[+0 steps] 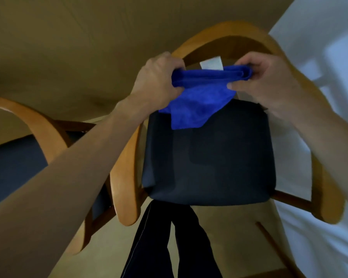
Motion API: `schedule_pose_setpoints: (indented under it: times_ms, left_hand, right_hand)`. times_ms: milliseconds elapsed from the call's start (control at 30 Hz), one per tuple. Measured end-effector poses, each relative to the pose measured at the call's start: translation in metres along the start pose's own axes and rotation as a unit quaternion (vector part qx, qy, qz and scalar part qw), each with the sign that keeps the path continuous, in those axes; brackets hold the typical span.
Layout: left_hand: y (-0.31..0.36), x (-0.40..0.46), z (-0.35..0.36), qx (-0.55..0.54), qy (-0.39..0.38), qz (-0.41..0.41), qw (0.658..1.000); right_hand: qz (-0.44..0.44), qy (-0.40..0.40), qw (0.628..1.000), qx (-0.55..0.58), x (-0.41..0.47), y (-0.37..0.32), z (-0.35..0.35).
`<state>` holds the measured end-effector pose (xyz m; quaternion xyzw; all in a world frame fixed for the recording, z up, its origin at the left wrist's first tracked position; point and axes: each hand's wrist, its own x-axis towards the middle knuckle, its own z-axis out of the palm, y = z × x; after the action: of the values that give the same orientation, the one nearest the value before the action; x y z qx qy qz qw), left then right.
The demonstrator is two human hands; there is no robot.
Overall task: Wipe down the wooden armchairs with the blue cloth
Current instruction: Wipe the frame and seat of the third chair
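A wooden armchair with a curved light-wood frame and a dark seat cushion stands right below me. Over its seat I hold the blue cloth stretched between both hands, with a white tag sticking up from its top edge. My left hand grips the cloth's left end in a fist. My right hand pinches the folded right end between thumb and fingers. The lower part of the cloth hangs loose above the back of the seat.
A second wooden armchair with a dark seat stands at the left, partly behind my left forearm. White bedding fills the right side. Tan floor lies beyond the chairs. My dark trouser legs show below the seat.
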<state>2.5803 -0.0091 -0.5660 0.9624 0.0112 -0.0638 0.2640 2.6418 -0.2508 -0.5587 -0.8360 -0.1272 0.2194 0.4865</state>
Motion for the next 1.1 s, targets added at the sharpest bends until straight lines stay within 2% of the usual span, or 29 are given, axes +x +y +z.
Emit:
schedule_pose_setpoints:
  times_ms: [100,167,300,433,500,633,800,967,1100]
  left_hand:
    - [0.003,-0.005,0.017,-0.004,-0.013,0.017,1.0]
    - [0.001,-0.019,0.036,0.001,-0.047,0.018,0.999]
    - [-0.004,-0.071,0.088,0.037,-0.183,-0.006,0.982]
    - [-0.006,-0.129,0.132,0.019,-0.362,-0.024,0.932]
    - [-0.006,-0.153,0.146,0.011,-0.415,-0.018,0.91]
    - [-0.008,-0.162,0.159,0.01,-0.39,-0.041,0.92]
    - [-0.027,-0.114,0.166,0.043,-0.294,-0.111,0.948]
    - [-0.049,-0.076,0.182,0.095,-0.261,-0.148,0.949]
    - [-0.063,-0.065,0.204,0.142,-0.266,-0.139,0.943]
  right_hand:
    - [-0.001,0.05,0.998,-0.038,-0.01,0.011,0.003]
    - [0.017,0.037,0.996,-0.085,-0.026,0.023,0.012]
    - [0.07,-0.07,0.983,-0.156,-0.077,0.062,0.042]
    - [0.176,-0.202,0.954,-0.136,-0.138,0.105,0.074]
    - [0.203,-0.253,0.939,-0.112,-0.164,0.119,0.083]
    - [0.212,-0.265,0.937,-0.086,-0.176,0.132,0.087]
    - [0.231,-0.17,0.953,-0.102,-0.124,0.148,0.092]
    - [0.206,-0.085,0.954,-0.199,-0.066,0.165,0.123]
    - [0.207,-0.113,0.933,-0.272,-0.045,0.175,0.142]
